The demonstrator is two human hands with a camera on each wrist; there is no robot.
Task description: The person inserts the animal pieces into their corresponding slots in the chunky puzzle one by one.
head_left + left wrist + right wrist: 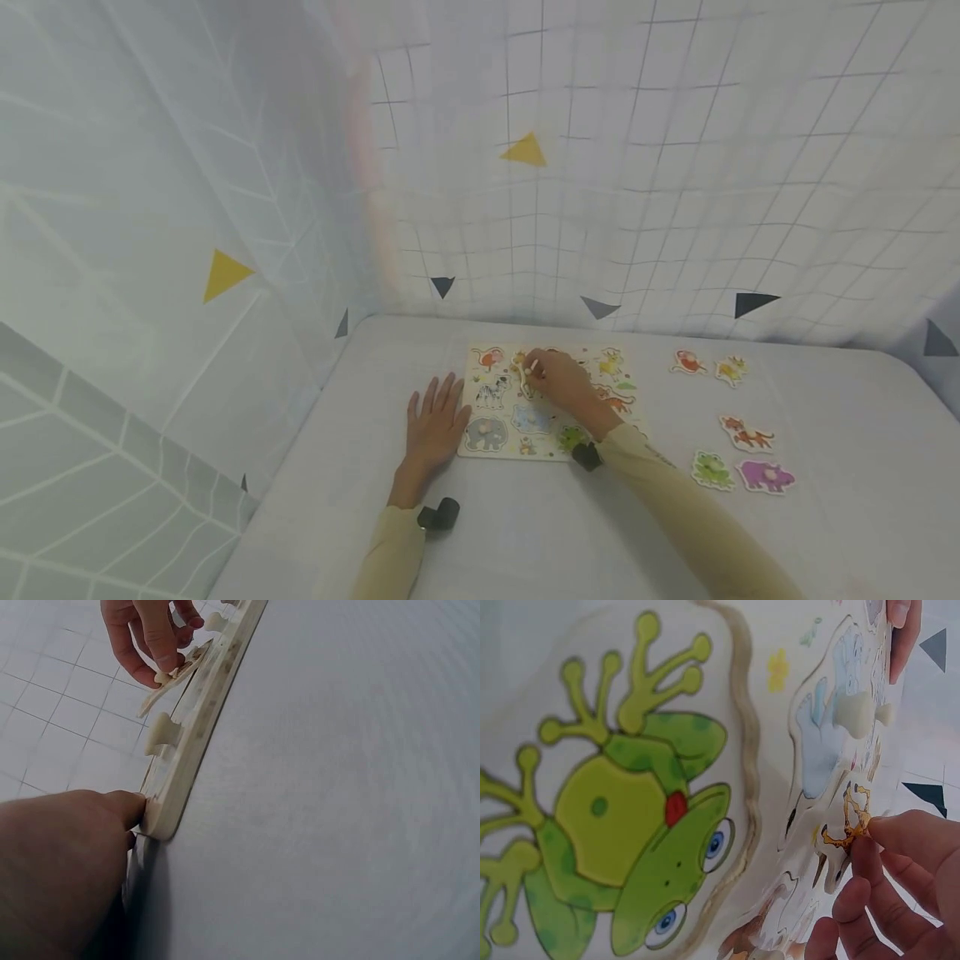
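Note:
A wooden animal puzzle board (551,454) lies on the table. Over its upper middle, my right hand (558,379) pinches a giraffe puzzle piece (847,821) by its knob. The piece is tilted against the board's surface in the left wrist view, where its edge (176,686) shows below the fingertips. My left hand (437,423) lies flat with fingers spread along the board's left side, its thumb at the edge. An elephant piece (486,434) with a knob sits at the board's lower left, below the zebra (492,392). A large printed frog (622,840) fills the right wrist view's left side.
Right of the board lie loose pieces: a red monkey (687,362), a yellow deer-like animal (731,370), a tiger-like orange animal (747,434), a green frog (712,471) and a purple hippo (765,476). A fabric wall (675,250) rises behind the table.

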